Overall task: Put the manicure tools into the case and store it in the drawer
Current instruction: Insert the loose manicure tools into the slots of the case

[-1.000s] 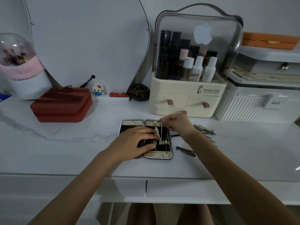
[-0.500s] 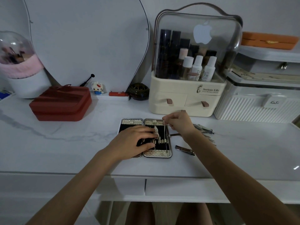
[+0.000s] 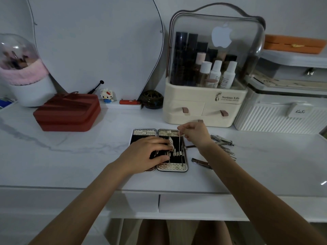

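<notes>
Near edge: white desk [image 3: 70, 165], two shut drawers [image 3: 194, 203] under its front lip. Case [image 3: 172, 167] lies open flat at desk centre, two halves side by side. Left hand [image 3: 146, 153] rests palm down across the left half, fingers straight, tips reaching onto the right half. Right hand [image 3: 195, 134] over the case's far right corner, pinching the top of a thin metal tool [image 3: 180, 144] that stands along the right half. Loose tools: tweezers [image 3: 200, 162] just right of case, clippers [image 3: 223, 140] further right beside the wrist. Far: red box [image 3: 67, 112] left, cosmetics organiser [image 3: 205, 96] behind case, white ribbed box [image 3: 276, 117] right.
</notes>
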